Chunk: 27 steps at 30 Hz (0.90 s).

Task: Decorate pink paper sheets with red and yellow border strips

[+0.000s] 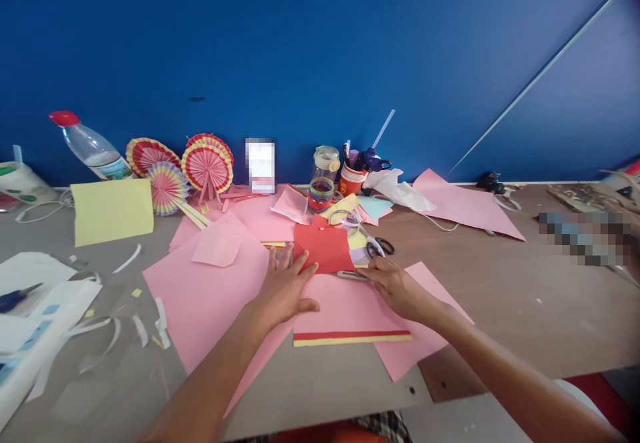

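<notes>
left hand [284, 291], right hand [399, 289] on pink sheet [347, 311]

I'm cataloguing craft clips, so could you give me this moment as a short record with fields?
Setting: wooden table against a blue wall
Left hand: flat on the pink sheet stack, fingertips at the red sheet
Right hand: lies on the same stack, fingers by a slim tool, kind unclear
Stack edge: red and yellow strips show on the near side
Nearby: scissors, paper fans, cup of pens, bottle, yellow sheet
</notes>
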Each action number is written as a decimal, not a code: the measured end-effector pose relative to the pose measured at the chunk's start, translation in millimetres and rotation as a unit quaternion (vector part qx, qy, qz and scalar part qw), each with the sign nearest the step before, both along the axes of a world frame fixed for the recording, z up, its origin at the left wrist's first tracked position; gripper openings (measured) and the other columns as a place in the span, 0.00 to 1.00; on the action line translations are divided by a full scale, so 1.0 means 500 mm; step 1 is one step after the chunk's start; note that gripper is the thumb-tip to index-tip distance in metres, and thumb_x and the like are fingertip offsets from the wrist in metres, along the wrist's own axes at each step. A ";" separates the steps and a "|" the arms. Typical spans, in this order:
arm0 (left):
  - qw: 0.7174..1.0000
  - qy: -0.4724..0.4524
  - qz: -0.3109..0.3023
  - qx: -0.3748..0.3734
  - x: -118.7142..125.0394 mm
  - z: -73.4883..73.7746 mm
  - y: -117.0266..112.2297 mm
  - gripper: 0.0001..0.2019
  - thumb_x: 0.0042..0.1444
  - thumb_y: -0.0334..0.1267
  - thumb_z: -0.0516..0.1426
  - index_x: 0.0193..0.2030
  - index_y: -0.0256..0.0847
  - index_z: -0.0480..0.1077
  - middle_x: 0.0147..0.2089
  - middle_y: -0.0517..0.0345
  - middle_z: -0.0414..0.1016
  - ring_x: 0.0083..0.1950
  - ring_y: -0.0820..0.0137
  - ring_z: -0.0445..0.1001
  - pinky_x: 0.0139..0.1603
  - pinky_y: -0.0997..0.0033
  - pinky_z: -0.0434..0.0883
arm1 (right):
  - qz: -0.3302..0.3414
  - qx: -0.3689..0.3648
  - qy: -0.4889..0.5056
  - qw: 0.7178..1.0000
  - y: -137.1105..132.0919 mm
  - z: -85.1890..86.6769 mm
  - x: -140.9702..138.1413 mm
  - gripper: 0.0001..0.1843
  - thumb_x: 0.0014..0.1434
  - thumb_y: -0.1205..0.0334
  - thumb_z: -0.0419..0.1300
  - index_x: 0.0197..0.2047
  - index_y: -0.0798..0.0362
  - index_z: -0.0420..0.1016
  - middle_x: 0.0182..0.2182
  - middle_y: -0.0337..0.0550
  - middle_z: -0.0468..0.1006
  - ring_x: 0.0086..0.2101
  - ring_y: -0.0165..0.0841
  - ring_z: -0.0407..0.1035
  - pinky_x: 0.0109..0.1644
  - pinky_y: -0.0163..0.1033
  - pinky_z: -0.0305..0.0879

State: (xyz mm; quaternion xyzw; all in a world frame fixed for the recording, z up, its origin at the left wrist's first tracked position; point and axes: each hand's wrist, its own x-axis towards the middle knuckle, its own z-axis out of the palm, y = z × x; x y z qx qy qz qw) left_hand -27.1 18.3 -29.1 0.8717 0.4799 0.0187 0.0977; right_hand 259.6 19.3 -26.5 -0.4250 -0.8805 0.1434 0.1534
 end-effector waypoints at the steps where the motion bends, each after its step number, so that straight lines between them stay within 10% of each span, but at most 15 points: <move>1: 1.000 0.001 -0.002 0.002 0.001 0.001 0.001 0.40 0.48 0.64 0.57 0.65 0.48 0.59 0.70 0.47 0.54 0.71 0.40 0.37 0.63 0.28 0.36 | -0.002 -0.002 0.005 1.000 -0.001 0.003 0.001 0.23 0.62 0.73 0.46 0.54 0.52 0.73 0.34 0.49 0.69 0.36 0.37 0.67 0.41 0.44 0.70; 27: 0.999 0.027 -0.014 0.019 0.013 0.012 0.007 0.41 0.45 0.65 0.58 0.63 0.47 0.62 0.68 0.45 0.57 0.71 0.40 0.39 0.65 0.31 0.36 | -0.015 0.027 -0.012 0.999 -0.017 -0.026 -0.078 0.21 0.59 0.76 0.47 0.51 0.56 0.74 0.35 0.49 0.69 0.35 0.37 0.64 0.39 0.43 0.65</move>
